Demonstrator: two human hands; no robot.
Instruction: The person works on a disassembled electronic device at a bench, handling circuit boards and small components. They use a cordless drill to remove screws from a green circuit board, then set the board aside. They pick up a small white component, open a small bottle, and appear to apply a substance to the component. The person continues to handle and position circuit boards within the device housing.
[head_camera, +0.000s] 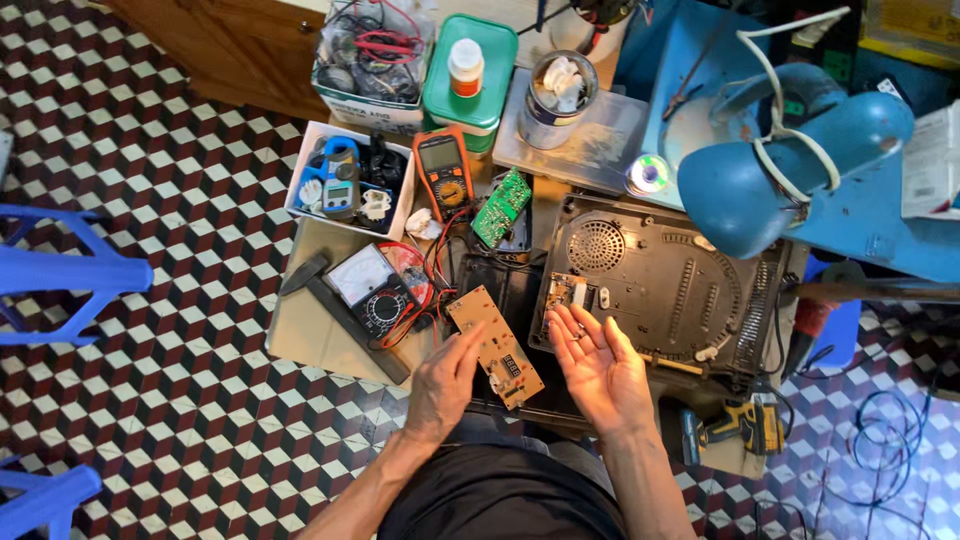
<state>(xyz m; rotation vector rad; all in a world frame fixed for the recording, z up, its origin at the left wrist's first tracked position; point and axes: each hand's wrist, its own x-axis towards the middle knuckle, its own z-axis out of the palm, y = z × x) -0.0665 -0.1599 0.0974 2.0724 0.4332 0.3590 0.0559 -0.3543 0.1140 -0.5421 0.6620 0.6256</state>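
checkered floor tiles (170, 400) in maroon, black and white spread to the left and below, the widest free space in view, broken only by blue plastic chair legs (60, 280) at the left edge. a low work board (310, 345) sits in the middle, its left and near edges bare, the rest crowded. along the far side stand a white box of meters (345, 180), an orange multimeter (443, 170), a green lidded tub (470, 80) with a small bottle on top, a tin can (560, 95) and a small green circuit board (500, 208). a black needle-dial meter (372, 288) with red leads lies near the board's left part. to the right a blue desk lamp (790, 170) hangs over a black appliance shell (660, 285), leaving little room there; a yellow cordless drill (740, 425) lies on the near right.

a tan circuit board (495, 345) lies tilted between the two hands, over the dark front part of the shell. the left hand (442, 385) touches the tan board's near left edge with loosely curled fingers, resting against it rather than gripping. the right hand (598, 370) is just right of the tan board, apart from it, palm up and open, holding nothing, its fingertips close to a small white part on the shell.
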